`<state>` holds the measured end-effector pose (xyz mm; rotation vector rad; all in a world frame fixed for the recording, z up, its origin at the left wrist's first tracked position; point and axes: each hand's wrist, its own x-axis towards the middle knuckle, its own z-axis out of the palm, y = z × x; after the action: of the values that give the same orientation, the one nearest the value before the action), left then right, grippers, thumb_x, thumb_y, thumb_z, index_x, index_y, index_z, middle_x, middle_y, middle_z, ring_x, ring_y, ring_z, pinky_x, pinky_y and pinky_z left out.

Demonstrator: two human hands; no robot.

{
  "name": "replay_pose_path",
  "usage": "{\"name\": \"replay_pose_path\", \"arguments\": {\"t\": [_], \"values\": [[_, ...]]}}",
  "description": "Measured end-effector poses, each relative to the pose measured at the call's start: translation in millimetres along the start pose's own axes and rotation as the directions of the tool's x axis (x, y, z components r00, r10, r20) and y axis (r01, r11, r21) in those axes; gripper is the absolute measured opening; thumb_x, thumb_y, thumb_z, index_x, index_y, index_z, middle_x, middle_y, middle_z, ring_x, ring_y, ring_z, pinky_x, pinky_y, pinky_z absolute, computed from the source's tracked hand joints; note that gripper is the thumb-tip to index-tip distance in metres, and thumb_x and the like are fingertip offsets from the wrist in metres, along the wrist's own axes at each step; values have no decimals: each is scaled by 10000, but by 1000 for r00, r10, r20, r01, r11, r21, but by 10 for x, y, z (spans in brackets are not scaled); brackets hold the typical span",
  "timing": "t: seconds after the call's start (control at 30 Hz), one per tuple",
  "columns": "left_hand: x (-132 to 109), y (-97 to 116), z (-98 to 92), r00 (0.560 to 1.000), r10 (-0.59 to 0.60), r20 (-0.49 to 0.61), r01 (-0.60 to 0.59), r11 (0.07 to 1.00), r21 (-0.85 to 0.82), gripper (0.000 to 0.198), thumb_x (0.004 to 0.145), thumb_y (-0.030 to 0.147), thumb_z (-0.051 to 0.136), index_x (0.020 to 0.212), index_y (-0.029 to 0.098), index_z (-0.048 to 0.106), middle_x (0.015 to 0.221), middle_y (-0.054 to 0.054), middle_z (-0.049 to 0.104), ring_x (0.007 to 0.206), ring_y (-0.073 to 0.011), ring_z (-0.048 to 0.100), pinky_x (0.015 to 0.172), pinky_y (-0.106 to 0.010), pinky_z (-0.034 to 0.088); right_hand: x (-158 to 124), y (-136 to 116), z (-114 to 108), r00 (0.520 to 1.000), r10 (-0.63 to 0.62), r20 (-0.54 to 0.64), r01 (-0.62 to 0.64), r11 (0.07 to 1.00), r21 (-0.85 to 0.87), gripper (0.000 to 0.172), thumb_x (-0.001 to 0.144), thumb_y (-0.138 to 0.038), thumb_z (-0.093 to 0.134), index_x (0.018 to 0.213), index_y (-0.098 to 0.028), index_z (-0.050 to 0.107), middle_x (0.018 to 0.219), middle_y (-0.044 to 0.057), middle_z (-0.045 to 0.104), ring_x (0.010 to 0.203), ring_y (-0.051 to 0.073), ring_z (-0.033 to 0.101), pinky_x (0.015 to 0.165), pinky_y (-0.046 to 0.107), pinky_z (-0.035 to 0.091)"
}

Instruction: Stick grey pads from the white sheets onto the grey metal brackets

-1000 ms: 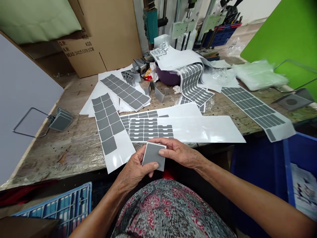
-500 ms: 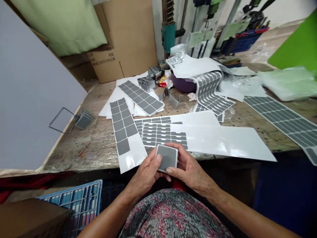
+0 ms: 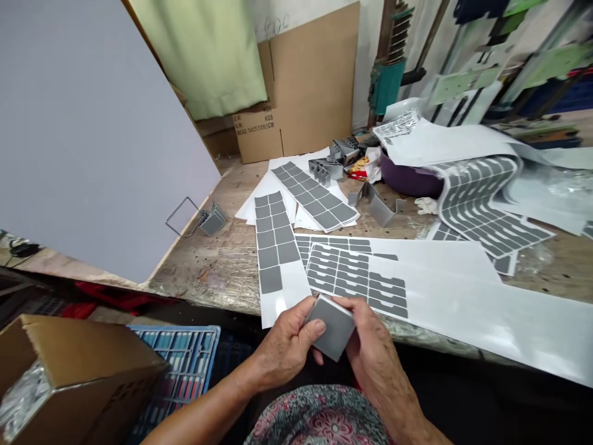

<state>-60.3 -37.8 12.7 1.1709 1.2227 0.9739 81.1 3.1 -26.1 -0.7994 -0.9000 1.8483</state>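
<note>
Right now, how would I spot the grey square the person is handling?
Go to the front edge of the worn workbench. Over it, between the person's left hand and right hand, is a grey square, the only one held in the air.

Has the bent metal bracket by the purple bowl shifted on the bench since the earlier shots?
No. The bent metal bracket lies below and left of the purple bowl, same as earlier; only the head camera's view has swung.
</note>
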Motion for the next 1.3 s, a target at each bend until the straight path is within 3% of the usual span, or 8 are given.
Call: {"name": "replay_pose_path", "arguments": {"t": [0.07,0.13,0.2,0.27,0.47,0.77,1.07,1.3], "values": [[-2,-12,-192,992,26,-122,-9,990,141,248,938,373,500,1039,167,595,805,-11,554,593,-91,507,545,-203,467,40,6,3,998,-46,-37,43,997,-56,416,964,-560,433,956,-221,672,1054,107,717,888,237,699,763,388,587],[28,-48,-472,942,123,-313,-30,957,287,203,898,333,552,986,165,626,772,-3,571,595,-94,504,577,-205,475,48,20,-15,994,-100,-50,94,989,-116,386,946,-548,493,969,-216,689,1071,108,724,994,245,685,894,396,550],[74,-95,-818,835,212,-508,-23,935,354,211,837,321,601,962,157,646,767,-7,604,576,-99,497,562,-213,479,23,48,-34,995,-98,-16,94,983,-155,349,924,-525,552,951,-207,694,947,98,743,909,236,707,862,382,562],[110,-145,-1172,758,244,-606,-16,935,355,276,815,353,595,1002,152,633,835,-29,622,622,-122,528,530,-211,479,-14,86,-42,998,-61,19,64,985,-163,360,906,-533,577,879,-193,691,838,90,739,792,224,713,763,356,586],[82,-307,-1865,648,247,-721,11,943,333,335,749,376,634,1000,154,642,857,-38,644,676,-158,585,513,-220,488,-45,170,-54,999,24,45,-14,979,-205,378,900,-544,581,826,-185,672,751,65,701,693,185,672,663,297,573],[41,-481,-2280,527,211,-823,-99,977,187,361,666,347,707,977,168,667,882,-35,700,745,-185,637,600,-244,500,-75,239,-54,982,147,116,-113,960,-257,373,913,-537,557,846,-182,651,725,54,680,673,176,634,652,294,542],[102,-586,-2430,512,171,-842,-307,952,6,443,556,432,802,882,195,617,884,-39,712,875,-216,665,812,-347,521,-69,291,-48,971,208,114,-179,959,-220,383,895,-558,575,854,-182,633,719,48,667,659,167,616,647,292,535],[84,-743,-2482,498,160,-852,-267,963,25,393,612,309,772,903,192,534,763,21,652,647,-134,613,655,-287,515,-80,289,-33,964,236,122,-207,955,-213,391,880,-571,590,853,-184,642,718,43,667,649,161,611,643,287,529]]}}
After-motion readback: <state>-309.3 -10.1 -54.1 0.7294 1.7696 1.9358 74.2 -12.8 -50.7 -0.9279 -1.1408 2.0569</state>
